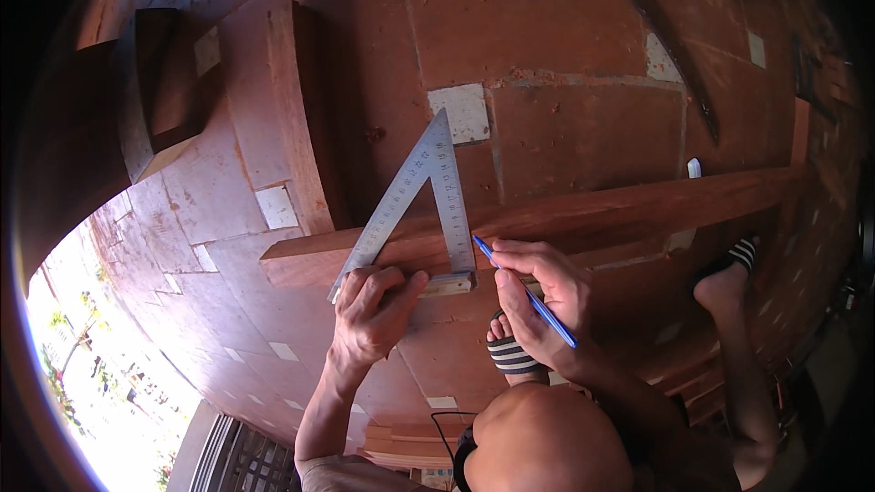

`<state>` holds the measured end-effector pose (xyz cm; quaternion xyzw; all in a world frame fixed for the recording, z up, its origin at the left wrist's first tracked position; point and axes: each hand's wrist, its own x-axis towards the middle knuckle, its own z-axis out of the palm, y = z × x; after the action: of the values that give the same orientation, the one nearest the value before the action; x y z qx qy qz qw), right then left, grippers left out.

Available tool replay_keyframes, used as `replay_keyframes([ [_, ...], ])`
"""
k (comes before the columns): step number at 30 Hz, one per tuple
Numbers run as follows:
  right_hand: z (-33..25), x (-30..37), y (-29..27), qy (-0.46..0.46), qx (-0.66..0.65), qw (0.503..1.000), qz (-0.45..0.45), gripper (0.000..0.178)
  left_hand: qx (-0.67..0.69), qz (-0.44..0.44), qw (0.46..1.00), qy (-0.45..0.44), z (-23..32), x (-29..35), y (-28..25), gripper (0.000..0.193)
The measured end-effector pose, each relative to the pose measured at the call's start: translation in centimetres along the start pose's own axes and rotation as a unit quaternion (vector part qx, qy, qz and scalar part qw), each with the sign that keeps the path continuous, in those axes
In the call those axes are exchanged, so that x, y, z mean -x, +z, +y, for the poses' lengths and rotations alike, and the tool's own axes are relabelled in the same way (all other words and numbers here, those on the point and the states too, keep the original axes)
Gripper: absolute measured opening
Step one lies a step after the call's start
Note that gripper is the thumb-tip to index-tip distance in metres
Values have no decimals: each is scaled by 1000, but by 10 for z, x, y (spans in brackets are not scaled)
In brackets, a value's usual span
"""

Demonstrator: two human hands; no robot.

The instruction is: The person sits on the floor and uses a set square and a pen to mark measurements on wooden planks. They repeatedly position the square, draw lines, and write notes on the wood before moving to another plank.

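Note:
A metal triangle square lies across a long reddish wooden beam, its stock along the beam's near edge and its tip reaching past the far edge. My left hand is closed on the stock at the square's left corner, pressing it to the wood. In my right hand a blue pen is pinched between thumb and fingers. The pen's tip touches or nearly touches the beam just right of the square's upright edge; I cannot tell which.
Another wooden beam lies crosswise beyond the left end. A wooden frame-like piece stands at far left. A dark curved strip lies on the tiled floor, near a small white object. My sandalled feet are near the beam; planks lie behind.

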<state>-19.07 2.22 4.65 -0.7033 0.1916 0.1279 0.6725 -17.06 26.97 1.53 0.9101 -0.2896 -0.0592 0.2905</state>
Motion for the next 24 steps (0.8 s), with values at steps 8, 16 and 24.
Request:
replay_keyframes([
  [8,-2,1,3,24,11,1000,0,18,10,-11,1000,-17,1,3,0,41],
  [16,22,10,5,-185,89,976,74,20,4,1,1000,0,3,5,7,38],
  [24,5,29,-60,-172,201,958,-108,7,5,36,999,34,-12,18,20,35],
])
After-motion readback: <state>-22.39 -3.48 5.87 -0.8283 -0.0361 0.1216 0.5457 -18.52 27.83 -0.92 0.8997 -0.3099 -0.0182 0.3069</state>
